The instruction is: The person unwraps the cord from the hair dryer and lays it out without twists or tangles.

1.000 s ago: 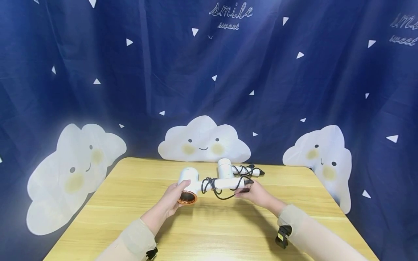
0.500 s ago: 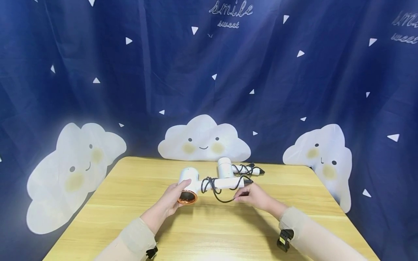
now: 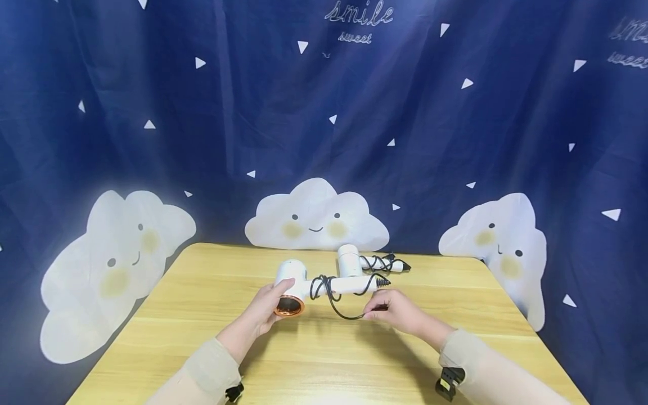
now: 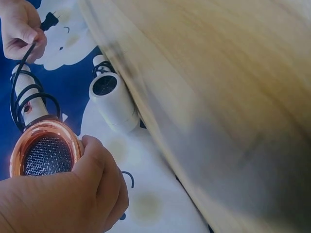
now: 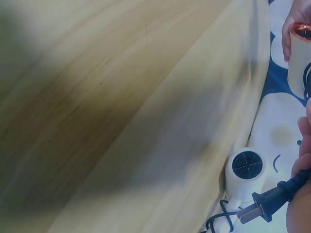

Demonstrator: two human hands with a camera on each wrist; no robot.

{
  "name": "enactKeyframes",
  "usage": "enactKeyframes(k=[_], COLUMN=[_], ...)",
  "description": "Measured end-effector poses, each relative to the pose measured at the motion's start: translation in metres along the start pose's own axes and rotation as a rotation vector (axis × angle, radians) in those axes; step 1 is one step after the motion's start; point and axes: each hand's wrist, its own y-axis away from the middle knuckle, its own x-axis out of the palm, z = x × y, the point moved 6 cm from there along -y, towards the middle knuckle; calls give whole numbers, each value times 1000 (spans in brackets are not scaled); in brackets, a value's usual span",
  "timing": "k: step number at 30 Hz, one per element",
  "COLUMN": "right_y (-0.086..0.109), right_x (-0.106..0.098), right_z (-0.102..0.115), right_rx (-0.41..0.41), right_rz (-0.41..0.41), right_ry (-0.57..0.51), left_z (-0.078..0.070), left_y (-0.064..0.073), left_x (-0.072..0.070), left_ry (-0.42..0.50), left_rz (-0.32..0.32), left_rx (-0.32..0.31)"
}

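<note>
A white hair dryer (image 3: 292, 271) with a copper-coloured ring round its grille (image 4: 47, 158) is held above the table. My left hand (image 3: 264, 308) grips its barrel, thumb on top. The handle (image 3: 356, 284) points right, with black cord (image 3: 324, 286) wound loosely round it. Just below the handle's end, my right hand (image 3: 397, 310) pinches the cord close to its two-pin plug (image 5: 267, 203). A slack loop of cord hangs between the handle and those fingers. In the left wrist view, the plug (image 4: 50, 21) sticks out past my right hand.
Behind, a second white hair dryer (image 3: 349, 260) lies on the wooden table (image 3: 228, 270), its cord (image 3: 377, 262) wrapped round its handle. The table's far edge meets a dark blue curtain (image 3: 324, 140) printed with clouds.
My right hand has moved slightly down and away from the handle's end, drawing the cord into a lower loop. My left hand and the held hair dryer have shifted very little.
</note>
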Motion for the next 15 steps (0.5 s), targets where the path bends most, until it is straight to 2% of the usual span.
enactKeyframes(k=[8,15], right_y=[3,2], right_x=[-3,-5], right_z=[11,27], right_rx=[-33,-108], right_rz=[13,20], right_ry=[15,83], left_z=[-1,-1], left_y=[-1,0], left_x=[-4,-7], left_ry=[-20,-15], left_rz=[-13,-19], left_rx=[3,1])
